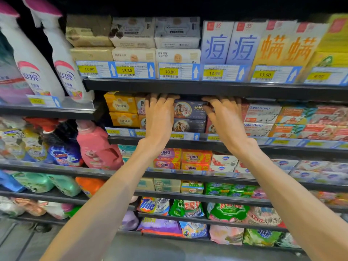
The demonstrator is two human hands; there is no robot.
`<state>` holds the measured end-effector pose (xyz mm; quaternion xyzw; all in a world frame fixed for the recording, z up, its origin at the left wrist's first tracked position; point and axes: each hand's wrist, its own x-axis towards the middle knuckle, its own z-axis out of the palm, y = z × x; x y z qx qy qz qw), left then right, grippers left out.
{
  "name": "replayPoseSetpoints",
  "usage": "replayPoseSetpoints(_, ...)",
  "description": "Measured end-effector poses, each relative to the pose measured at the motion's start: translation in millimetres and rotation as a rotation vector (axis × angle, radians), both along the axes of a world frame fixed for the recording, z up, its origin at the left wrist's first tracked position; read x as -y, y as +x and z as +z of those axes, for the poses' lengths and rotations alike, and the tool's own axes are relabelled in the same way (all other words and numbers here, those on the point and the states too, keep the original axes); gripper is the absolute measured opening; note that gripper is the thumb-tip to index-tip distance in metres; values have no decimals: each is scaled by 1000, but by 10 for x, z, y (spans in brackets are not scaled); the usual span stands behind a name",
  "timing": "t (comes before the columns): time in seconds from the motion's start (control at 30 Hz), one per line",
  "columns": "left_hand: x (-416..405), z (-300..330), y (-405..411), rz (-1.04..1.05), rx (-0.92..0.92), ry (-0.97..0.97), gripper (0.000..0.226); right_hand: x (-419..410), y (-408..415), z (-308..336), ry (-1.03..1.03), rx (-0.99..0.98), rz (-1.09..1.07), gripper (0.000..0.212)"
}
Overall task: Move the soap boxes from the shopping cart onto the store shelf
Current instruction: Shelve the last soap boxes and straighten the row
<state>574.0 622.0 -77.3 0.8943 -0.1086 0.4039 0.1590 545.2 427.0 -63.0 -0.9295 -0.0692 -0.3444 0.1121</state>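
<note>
At the centre of the frame, on the second shelf (pixel 207 141) from the top, both hands are reaching in around a dark soap box (pixel 190 109) that is sitting on top of a second box of the same dark design (pixel 188 125). The left hand (pixel 160 113) is lying against the upper box's left end, its fingers stretched forward and fairly straight, running back under the edge of the shelf above. The right hand (pixel 224 115) is lying at the box's right end in the same way, fingers extended and slightly spread. Neither hand is plainly curling round the box; they are bracketing it, flat and narrow, one at each end.

The box's long axis is running left to right across the frame, parallel to the shelf lip, so it is lying squarely between the two palms, and both hands are about equally near. Any further push would, I judge, go straight back into the shelf, away from the viewer. The fingertips are hidden in shadow, so how deep they are reaching cannot be told.

Yellow soap boxes (pixel 120 104) are stacked just left of the left hand, and Goat Soap boxes (pixel 261 113) are standing to the right. The shopping cart is not showing in the frame.
</note>
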Motion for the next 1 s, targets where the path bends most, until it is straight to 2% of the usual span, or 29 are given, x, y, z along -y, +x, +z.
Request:
replayPoseSetpoints(0.33,-29,-36,-15,-26,9,-19,27,41,35,-37,-22,22,17,30)
replayPoseSetpoints(0.47,4,-60,-130,-65,42,-17,33,62,-89,-61,-86,118,28,31)
replayPoseSetpoints(0.63,326,-210,-541,-378,50,38,32,280,-503,-280,-5,226,129,23)
replayPoseSetpoints(0.8,881,-377,-697,-532,-72,166,42,658,-853,-407,48,156,65,25)
replayPoseSetpoints(1.0,1292,-348,-697,-467,-132,132,45,1051,-1089,-424,84,72,63,28)
